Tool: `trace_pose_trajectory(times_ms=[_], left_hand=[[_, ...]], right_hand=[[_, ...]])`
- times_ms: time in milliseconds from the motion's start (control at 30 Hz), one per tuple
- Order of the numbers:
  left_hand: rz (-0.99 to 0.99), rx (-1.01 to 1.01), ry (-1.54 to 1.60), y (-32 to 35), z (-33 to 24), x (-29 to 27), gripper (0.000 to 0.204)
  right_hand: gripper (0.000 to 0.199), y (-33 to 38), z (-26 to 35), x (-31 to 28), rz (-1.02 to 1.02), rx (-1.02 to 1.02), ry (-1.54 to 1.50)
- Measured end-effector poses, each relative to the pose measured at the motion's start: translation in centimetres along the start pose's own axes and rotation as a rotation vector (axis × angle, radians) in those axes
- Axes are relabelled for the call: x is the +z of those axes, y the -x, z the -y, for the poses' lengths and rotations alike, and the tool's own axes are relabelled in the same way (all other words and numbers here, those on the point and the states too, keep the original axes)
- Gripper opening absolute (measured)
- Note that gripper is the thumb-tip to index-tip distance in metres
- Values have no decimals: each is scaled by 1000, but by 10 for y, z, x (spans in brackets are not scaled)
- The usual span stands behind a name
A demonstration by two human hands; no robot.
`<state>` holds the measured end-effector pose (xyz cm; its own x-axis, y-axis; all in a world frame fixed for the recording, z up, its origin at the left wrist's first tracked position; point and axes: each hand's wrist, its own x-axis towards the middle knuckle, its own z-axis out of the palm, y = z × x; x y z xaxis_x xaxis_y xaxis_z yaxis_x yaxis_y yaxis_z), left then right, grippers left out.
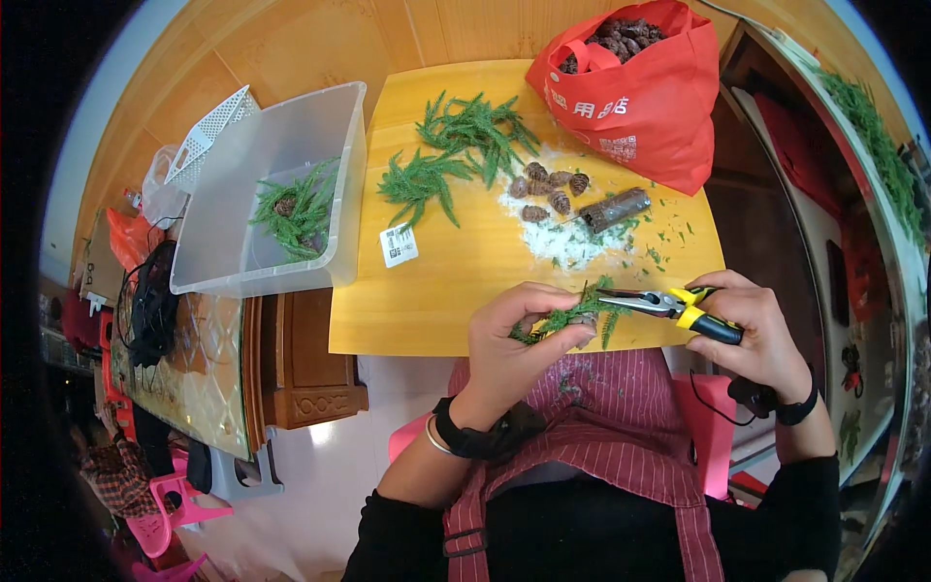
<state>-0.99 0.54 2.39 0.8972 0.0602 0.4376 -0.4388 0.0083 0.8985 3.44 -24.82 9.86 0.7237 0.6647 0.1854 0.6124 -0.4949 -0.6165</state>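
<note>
A clear bin [281, 184] is sitting at the upper left of the frame, hanging partly off the desk [456, 291], and it is holding one green sprig with a pinecone [294, 215] nestled in it. A white lid [211, 128] is leaning behind it. At the upper right a red bag [645, 102] is standing open, heaped with dark pinecones [621, 39]. Between the two, loose sprigs [456, 145] are lying on the yellow top, with a small cluster of cones [548, 189], a short log piece [614, 209] and a scatter of white flakes [562, 238] just beside them. A white tag [399, 244] is lying near the bin.

Low in the centre of the frame, the left hand [514, 349] is curling palm-in, its fingers closed around a sprig [572, 315] and a cone tucked under it, holding them over the desk's near edge. To the right, the right hand [761, 335] is wrapping its fingers around the yellow-and-black handles of pliers [669, 306], whose long nose is pointing left and touching the sprig. Both forearms are rising from the lower edge, over a striped apron [621, 427].
</note>
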Motion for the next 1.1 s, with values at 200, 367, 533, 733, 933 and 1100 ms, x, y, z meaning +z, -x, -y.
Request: trace_pose_trajectory(times_ms=[200, 367, 533, 733, 933, 1100], left_hand=[[44, -73, 30, 1, 0, 0, 26], [75, 1, -63, -3, -3, -1, 27], [86, 17, -41, -3, 0, -2, 27], [121, -93, 118, -3, 0, -4, 26], [211, -115, 264, -4, 7, -9, 23], [268, -4, 211, -5, 7, -9, 20]], right_hand=[[24, -7, 2, 2, -7, -64, 40], [23, -8, 0, 1, 7, -55, 71], [22, -10, 0, 0, -3, -110, 97], [22, -12, 2, -5, 46, -116, 85], [30, -14, 4, -20, 247, -18, 13], [25, -18, -3, -29, 454, 111, -158]])
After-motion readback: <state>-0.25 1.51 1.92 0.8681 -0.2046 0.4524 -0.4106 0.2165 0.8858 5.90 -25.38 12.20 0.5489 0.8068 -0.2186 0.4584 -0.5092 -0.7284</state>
